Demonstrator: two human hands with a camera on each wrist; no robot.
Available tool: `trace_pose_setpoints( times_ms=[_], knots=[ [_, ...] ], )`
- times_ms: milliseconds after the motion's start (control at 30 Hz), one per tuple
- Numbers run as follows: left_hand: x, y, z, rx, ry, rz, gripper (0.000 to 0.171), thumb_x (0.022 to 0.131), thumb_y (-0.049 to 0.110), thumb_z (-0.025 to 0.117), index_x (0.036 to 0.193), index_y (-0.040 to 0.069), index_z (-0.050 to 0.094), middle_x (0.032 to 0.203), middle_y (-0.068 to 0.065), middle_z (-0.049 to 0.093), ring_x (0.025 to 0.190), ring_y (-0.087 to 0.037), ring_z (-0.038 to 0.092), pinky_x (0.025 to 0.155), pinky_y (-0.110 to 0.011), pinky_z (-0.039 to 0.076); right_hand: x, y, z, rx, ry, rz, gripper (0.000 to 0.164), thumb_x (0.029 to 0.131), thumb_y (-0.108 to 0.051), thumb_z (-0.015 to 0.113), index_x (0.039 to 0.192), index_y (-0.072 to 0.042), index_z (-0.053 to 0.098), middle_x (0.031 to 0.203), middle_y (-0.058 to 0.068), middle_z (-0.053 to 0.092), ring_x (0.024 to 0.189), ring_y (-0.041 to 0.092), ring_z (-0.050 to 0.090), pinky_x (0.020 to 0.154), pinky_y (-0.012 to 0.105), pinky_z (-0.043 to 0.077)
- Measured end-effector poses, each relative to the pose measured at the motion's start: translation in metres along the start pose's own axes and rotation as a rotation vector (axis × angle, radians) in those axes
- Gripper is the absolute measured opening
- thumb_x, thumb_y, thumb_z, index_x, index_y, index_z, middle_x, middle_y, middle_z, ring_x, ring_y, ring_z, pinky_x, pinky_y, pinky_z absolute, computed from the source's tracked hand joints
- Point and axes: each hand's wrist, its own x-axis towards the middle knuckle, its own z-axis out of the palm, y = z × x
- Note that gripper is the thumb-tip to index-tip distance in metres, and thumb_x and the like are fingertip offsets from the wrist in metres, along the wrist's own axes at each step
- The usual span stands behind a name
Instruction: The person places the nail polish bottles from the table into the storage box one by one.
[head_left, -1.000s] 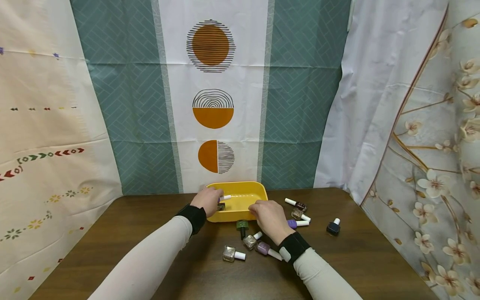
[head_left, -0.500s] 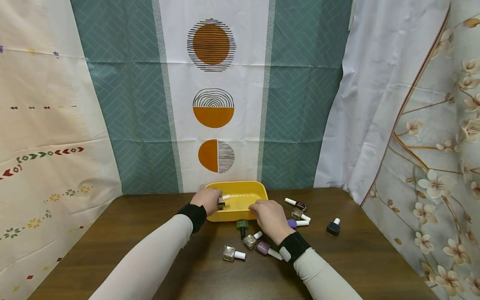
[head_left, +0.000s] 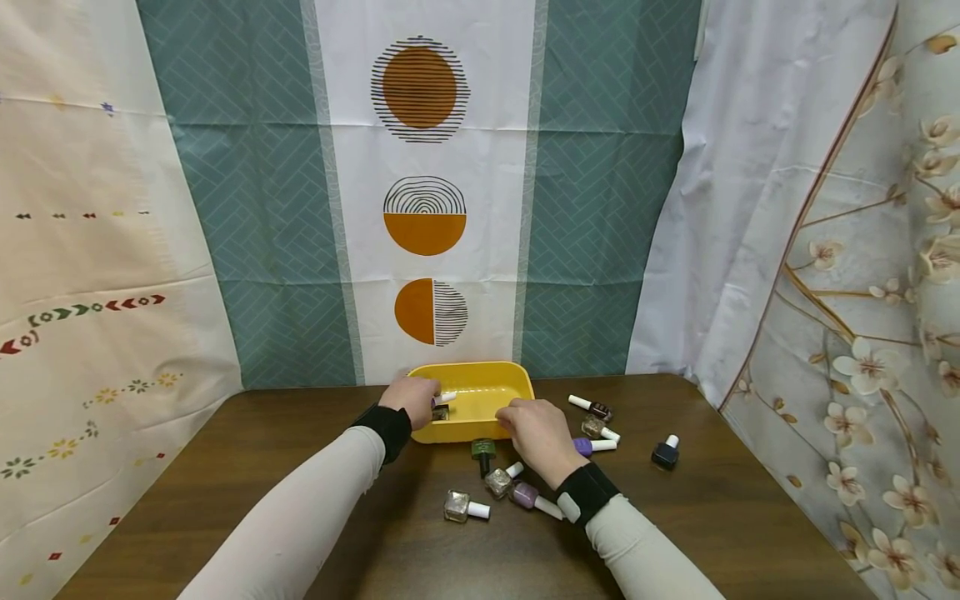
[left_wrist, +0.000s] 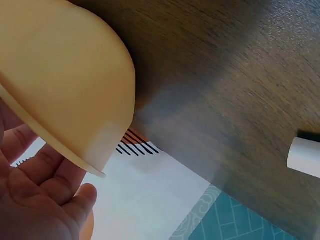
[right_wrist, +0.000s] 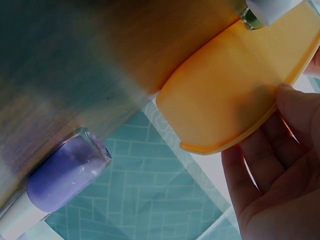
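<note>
A yellow plastic tray stands at the back of the table. My left hand is at its left end and grips the rim; in the left wrist view the fingers curl behind that rim, with the thumb hidden. At the front right corner my right hand pinches the rim, its thumb outside the wall in the right wrist view. Inside the tray, close by the left fingers, lie a purple nail polish bottle with a white cap and a dark nail polish bottle.
Around my right hand lie a green bottle, a glitter bottle, a mauve bottle and a purple bottle. Another glitter bottle is nearer; a navy bottle sits far right. Patterned cloths hang behind.
Both hands keep their places on the tray. The whole view has shifted very slightly; the bottles have not visibly moved.
</note>
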Motion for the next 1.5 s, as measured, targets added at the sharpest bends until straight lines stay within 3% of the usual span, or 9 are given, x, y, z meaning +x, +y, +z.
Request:
trace_pose_setpoints(
  times_ms=[433, 867, 1167, 1500],
  knots=[
    [0.0008, 0.0003, -0.0001, -0.017, -0.032, -0.034, 0.024, 0.094, 0.003, 0.084, 0.117, 0.007, 0.079, 0.097, -0.005, 0.075, 0.083, -0.027, 0.057, 0.093, -0.047, 0.056, 0.0005, 0.0012, 0.0017, -0.011, 0.005, -0.001, 0.007, 0.099, -0.013, 0.084, 0.096, -0.019, 0.083, 0.081, -0.005, 0.068, 0.077, 0.025, 0.070, 0.072, 0.044, 0.060],
    [0.0011, -0.0002, 0.0006, 0.004, -0.024, -0.027, 0.020, 0.095, 0.002, 0.081, 0.115, 0.006, 0.079, 0.097, -0.006, 0.074, 0.081, -0.026, 0.056, 0.088, -0.045, 0.054, 0.0003, 0.0013, 0.0021, -0.011, 0.011, -0.006, 0.006, 0.099, -0.013, 0.084, 0.097, -0.019, 0.084, 0.083, -0.005, 0.070, 0.077, 0.024, 0.071, 0.073, 0.043, 0.060],
    [-0.0028, 0.0040, -0.0028, 0.026, -0.021, -0.035, 0.027, 0.093, 0.000, 0.083, 0.119, 0.006, 0.080, 0.108, -0.009, 0.079, 0.085, -0.026, 0.060, 0.097, -0.049, 0.058, -0.0001, 0.0006, 0.0020, -0.014, 0.016, -0.004, 0.007, 0.097, -0.011, 0.086, 0.098, -0.018, 0.084, 0.083, -0.004, 0.071, 0.076, 0.022, 0.071, 0.071, 0.042, 0.060],
    [-0.0040, 0.0043, -0.0041, 0.080, 0.001, -0.003, 0.026, 0.095, 0.001, 0.082, 0.120, 0.006, 0.080, 0.108, -0.009, 0.080, 0.092, -0.027, 0.068, 0.108, -0.051, 0.052, 0.0007, -0.0001, -0.0003, 0.002, 0.012, 0.000, 0.005, 0.098, -0.012, 0.085, 0.097, -0.017, 0.084, 0.083, -0.004, 0.071, 0.077, 0.023, 0.071, 0.072, 0.043, 0.060]
  ],
)
